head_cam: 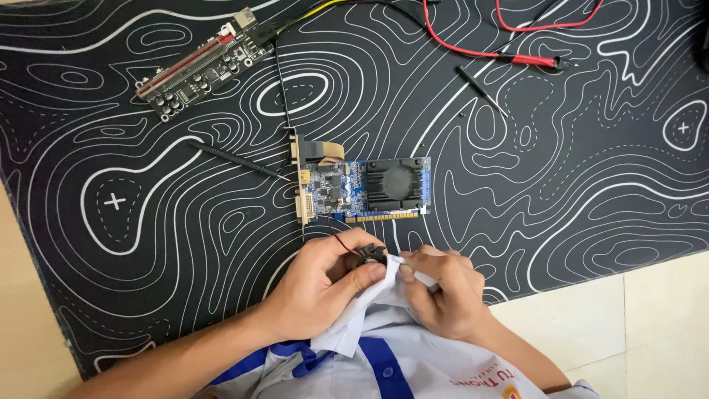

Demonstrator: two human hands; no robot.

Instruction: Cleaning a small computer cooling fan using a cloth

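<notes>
My left hand (325,284) grips a small black fan (371,256) with a red and black wire running off it. My right hand (443,292) pinches a fold of white cloth (369,303) against that fan, fingers closed on the fabric. Both hands meet just below a blue graphics card (354,188) with a black heatsink (395,181), which lies flat on the black mat (554,185) with white contour lines.
A black riser board (203,66) with a red slot lies at the upper left. A black screwdriver (240,161) rests left of the card, another thin tool (480,90) to the upper right. Red probe leads (517,58) cross the top. Pale floor tiles (650,318) show at right.
</notes>
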